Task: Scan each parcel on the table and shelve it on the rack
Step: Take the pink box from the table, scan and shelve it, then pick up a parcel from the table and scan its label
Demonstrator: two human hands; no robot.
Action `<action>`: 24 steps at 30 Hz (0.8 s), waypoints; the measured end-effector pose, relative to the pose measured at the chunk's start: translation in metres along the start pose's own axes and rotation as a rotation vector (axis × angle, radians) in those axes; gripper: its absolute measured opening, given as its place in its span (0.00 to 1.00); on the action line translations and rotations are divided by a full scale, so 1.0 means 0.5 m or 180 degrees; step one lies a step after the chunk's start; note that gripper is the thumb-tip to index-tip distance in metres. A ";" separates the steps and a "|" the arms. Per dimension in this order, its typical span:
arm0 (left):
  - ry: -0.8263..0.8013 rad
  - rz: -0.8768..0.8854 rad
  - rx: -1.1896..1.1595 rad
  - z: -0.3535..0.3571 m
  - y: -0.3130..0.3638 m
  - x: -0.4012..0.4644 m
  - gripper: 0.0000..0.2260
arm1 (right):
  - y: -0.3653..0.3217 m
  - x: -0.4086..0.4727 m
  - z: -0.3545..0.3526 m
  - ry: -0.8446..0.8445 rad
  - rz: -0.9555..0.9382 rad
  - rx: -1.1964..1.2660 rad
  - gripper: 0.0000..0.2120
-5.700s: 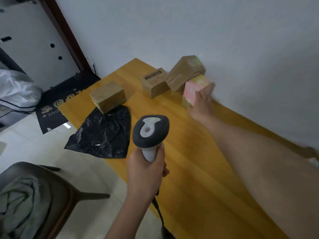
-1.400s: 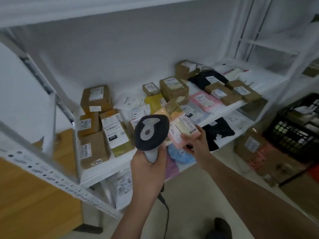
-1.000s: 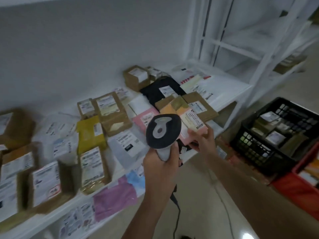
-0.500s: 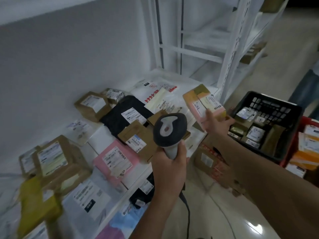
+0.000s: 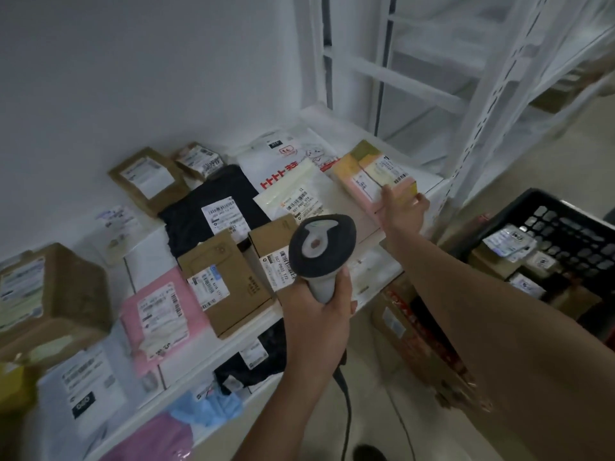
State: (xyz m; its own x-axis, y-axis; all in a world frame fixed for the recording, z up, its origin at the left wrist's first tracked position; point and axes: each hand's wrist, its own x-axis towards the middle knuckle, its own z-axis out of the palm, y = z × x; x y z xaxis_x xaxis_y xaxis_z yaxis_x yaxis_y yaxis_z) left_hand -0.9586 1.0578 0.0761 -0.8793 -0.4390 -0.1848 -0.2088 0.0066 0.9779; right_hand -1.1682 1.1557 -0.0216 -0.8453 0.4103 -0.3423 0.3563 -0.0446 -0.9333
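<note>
over the shelf (image 5: 429, 181), right hand (image 5: 401, 212) grips parcel (image 5: 372, 174); left hand (image 5: 319, 314) clutches scanner (image 5: 321, 247).

Parcel storeroom: white metal rack (image 5: 472, 134) crowded with labelled parcels (image 5: 229, 281), black crate (image 5: 565, 234) of packets, handheld scanner (image 5: 319, 251).

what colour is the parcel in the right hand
Pink and yellow-orange with white labels; the parcel shows in the head view, held by the right hand.

Right hand (image 5: 401, 212) grips pink parcel (image 5: 372, 176) on rack shelf (image 5: 429, 181); left hand (image 5: 319, 314) holds scanner (image 5: 321, 249).
</note>
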 end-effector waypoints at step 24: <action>0.2594 -0.0050 0.0047 -0.479 -0.029 -0.209 0.09 | 0.095 -0.670 0.339 -0.2425 -0.3857 -0.1453 0.26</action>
State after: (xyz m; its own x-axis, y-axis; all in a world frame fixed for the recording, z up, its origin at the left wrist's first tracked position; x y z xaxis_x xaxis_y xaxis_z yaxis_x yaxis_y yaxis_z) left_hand -0.7612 0.8884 0.1044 -0.2897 -0.9550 -0.0639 -0.2291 0.0044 0.9734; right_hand -0.9360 0.8617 0.0305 -0.6584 -0.5760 0.4845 -0.7228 0.3043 -0.6205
